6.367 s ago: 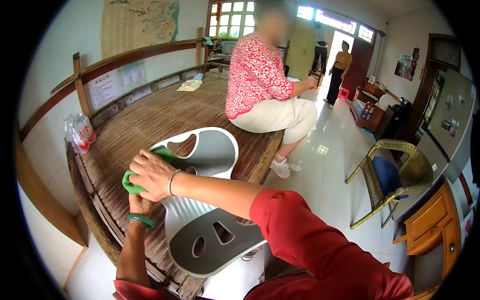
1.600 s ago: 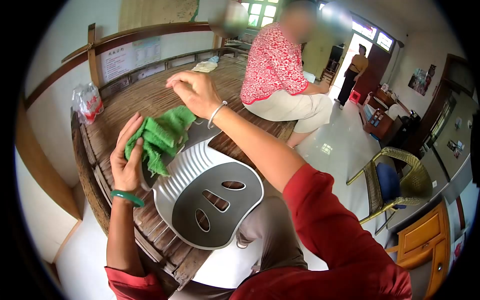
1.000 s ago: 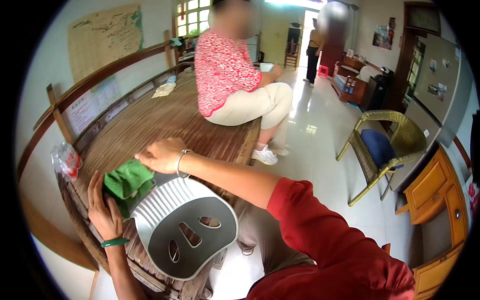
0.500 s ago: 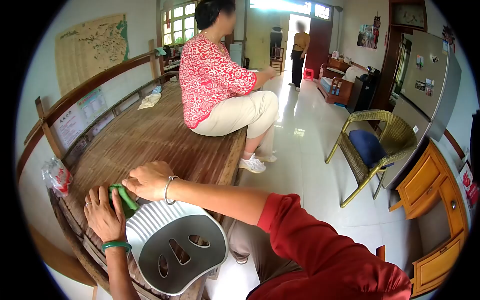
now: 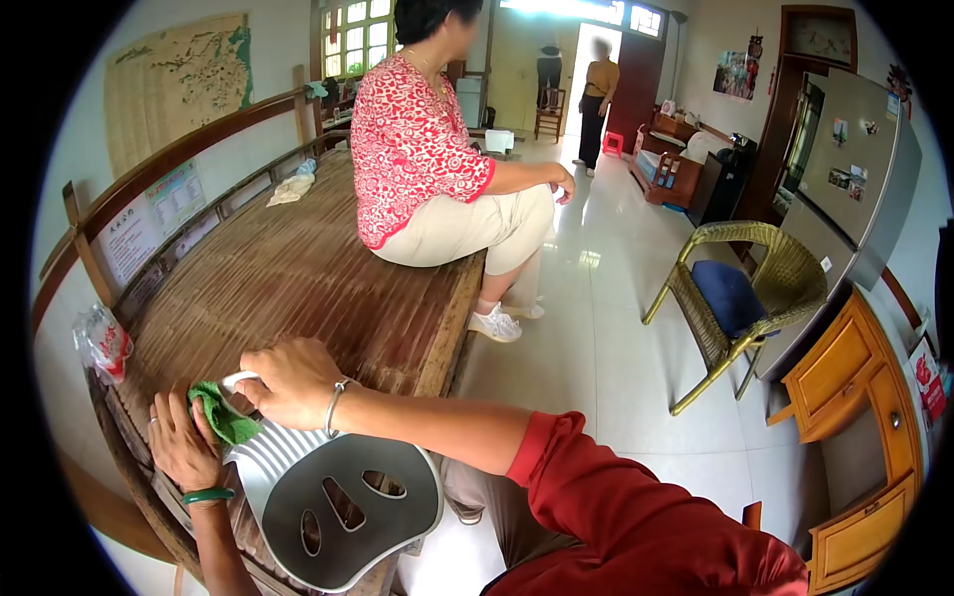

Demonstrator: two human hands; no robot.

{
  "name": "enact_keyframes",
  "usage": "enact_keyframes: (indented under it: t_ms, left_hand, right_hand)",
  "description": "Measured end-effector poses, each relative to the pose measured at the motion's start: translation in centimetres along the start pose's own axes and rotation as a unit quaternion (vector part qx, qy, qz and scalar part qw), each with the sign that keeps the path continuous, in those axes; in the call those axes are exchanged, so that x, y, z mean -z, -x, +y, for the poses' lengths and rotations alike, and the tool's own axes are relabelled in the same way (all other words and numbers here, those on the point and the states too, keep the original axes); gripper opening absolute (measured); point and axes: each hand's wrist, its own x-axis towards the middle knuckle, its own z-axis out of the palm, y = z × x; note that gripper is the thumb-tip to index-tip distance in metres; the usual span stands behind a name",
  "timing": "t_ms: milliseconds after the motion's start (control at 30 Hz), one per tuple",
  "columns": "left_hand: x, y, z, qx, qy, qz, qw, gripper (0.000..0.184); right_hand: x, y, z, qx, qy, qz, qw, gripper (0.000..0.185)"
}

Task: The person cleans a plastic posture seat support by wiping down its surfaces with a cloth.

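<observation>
On the bamboo platform lies a grey and white moulded plastic piece with a ridged upper part and three cut-out holes; I cannot tell its exact kind. My left hand, with a green bangle at the wrist, holds a green cloth against the piece's upper left edge. My right hand, wearing a silver bangle, is closed around the white top edge of the piece, where a curved bit shows beside the fingers. Its fingertips are partly hidden.
A person in a red patterned top sits on the platform's edge; another person stands by the bright doorway. A plastic bag lies at the platform's left corner. To the right are a wicker chair, a fridge and a wooden cabinet.
My left hand and the green cloth have shifted slightly left, and more of the cloth and the white top edge shows. The seated person's outstretched arm has come down to the knee.
</observation>
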Motion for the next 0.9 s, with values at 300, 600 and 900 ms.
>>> enact_keyframes:
  t_ms: [300, 600, 900]
  left_hand:
    - [-0.2, 0.1, -0.3, -0.002, 0.029, -0.002, 1.000, 0.029]
    - [-0.4, 0.5, -0.7, -0.013, 0.029, 0.021, 0.999, 0.031]
    - [-2.3, 2.8, -2.5, 0.036, 0.187, 0.100, 0.977, 0.046]
  right_hand:
    - [-0.1, 1.1, -0.1, 0.001, -0.015, 0.020, 1.000, 0.018]
    - [-0.3, 2.0, -0.1, 0.002, -0.016, 0.032, 0.999, 0.019]
    - [1.1, 3.5, 0.2, -0.004, -0.011, 0.037, 0.999, 0.013]
